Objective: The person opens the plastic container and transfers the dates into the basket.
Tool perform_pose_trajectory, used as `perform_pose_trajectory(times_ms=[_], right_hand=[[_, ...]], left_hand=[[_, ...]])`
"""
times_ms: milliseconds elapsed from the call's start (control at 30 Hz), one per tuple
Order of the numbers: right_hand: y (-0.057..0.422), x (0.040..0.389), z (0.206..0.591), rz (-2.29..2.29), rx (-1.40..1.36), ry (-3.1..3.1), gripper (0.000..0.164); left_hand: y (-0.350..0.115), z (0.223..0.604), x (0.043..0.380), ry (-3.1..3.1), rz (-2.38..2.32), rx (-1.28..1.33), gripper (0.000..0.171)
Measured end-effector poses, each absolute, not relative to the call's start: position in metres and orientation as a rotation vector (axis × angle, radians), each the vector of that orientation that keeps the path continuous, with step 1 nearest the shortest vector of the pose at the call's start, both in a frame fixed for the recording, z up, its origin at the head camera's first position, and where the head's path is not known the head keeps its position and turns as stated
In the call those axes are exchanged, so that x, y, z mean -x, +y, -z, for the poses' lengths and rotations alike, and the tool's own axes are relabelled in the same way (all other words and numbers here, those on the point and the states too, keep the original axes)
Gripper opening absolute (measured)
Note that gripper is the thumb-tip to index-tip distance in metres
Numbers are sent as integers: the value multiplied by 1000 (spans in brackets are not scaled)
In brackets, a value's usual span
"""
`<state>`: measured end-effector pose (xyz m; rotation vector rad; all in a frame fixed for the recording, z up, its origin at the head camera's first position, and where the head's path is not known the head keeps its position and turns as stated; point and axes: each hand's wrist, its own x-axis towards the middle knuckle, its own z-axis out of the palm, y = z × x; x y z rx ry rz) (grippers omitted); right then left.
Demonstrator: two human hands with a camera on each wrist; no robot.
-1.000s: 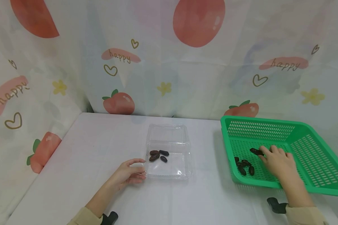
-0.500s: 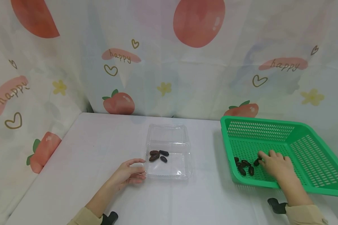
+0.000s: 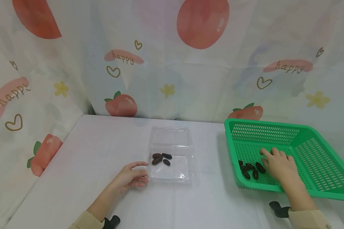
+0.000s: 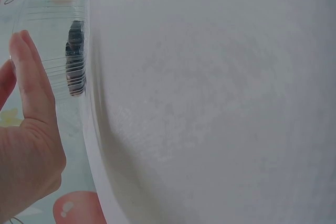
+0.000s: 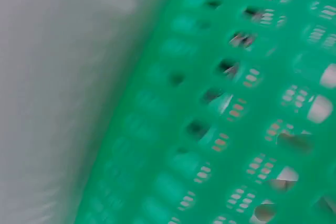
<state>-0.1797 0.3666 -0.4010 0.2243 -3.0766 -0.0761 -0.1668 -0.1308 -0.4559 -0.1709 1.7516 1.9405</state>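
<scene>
In the head view a clear plastic clamshell box point(image 3: 175, 173) stands with its lid raised at the back. Several dark brown dried dates point(image 3: 157, 161) lie at its left side. My left hand point(image 3: 132, 175) touches the box's left wall with mostly straight fingers; the left wrist view shows this hand point(image 4: 34, 103) beside the ribbed wall. Inside a green plastic basket point(image 3: 232, 152), more dates point(image 3: 255, 174) lie at the left end. My right hand point(image 3: 282, 167) is over the basket floor, fingers loosely bent, just right of one date point(image 3: 260, 167). Nothing shows between its fingertips.
A white cloth point(image 3: 117, 133) covers the table. Behind it hangs a printed curtain point(image 3: 200, 79). In the right wrist view the slotted basket wall point(image 5: 184, 103) fills much of the frame and blocks the hand.
One second ago my right thumb and finger held a date above the basket floor. It now lies by the other dates, and the fingers have come off it. The left hand stays put.
</scene>
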Motion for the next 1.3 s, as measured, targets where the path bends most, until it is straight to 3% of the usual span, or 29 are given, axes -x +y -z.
perform_pose_trajectory(times_ms=[433, 733, 1300], right_hand=[[290, 185, 380, -98, -367, -2712, 34], [241, 196, 387, -132, -490, -2632, 28], [147, 211, 408, -118, -672, -2751, 32]], left_hand=[[-132, 458, 166, 1740, -1943, 158, 53], [-131, 458, 167, 1748, -1942, 173, 52], [-132, 459, 167, 1762, -1945, 160, 52]])
